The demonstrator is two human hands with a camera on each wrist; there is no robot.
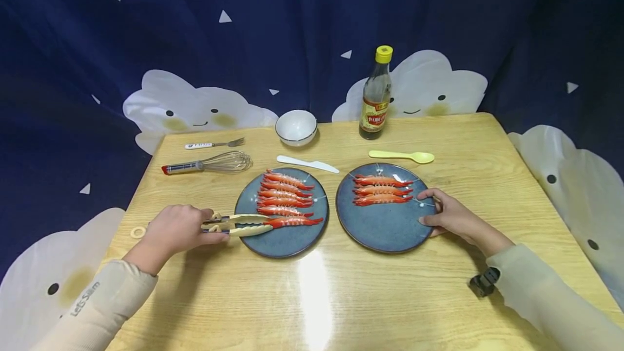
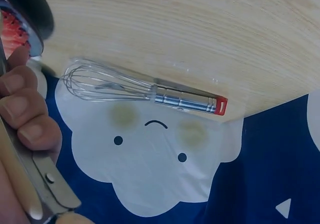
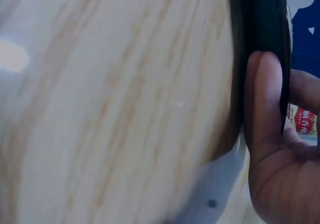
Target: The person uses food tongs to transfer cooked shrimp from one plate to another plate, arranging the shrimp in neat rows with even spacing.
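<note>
My left hand point(image 1: 180, 229) grips a pair of tongs point(image 1: 248, 220) with cream-coloured scalloped tips. Those tips are at the end of the nearest red shrimp point(image 1: 294, 222) on the left blue plate point(image 1: 283, 245), where several more shrimp point(image 1: 285, 194) lie in a row behind it. At the right rim of the right blue plate point(image 1: 385, 234), my right hand point(image 1: 450, 213) pinches the edge. Three shrimp point(image 1: 382, 190) lie side by side on that plate's far half. In the right wrist view, fingers point(image 3: 267, 98) lie against the plate's dark edge point(image 3: 265, 23).
Behind the plates lie a whisk point(image 1: 209, 164), a fork point(image 1: 214, 144), a white knife point(image 1: 307, 163) and a yellow spoon point(image 1: 402, 156). A white bowl point(image 1: 296, 128) and a yellow-capped sauce bottle point(image 1: 375, 99) stand near the table's back edge, before a blue curtain point(image 1: 292, 26).
</note>
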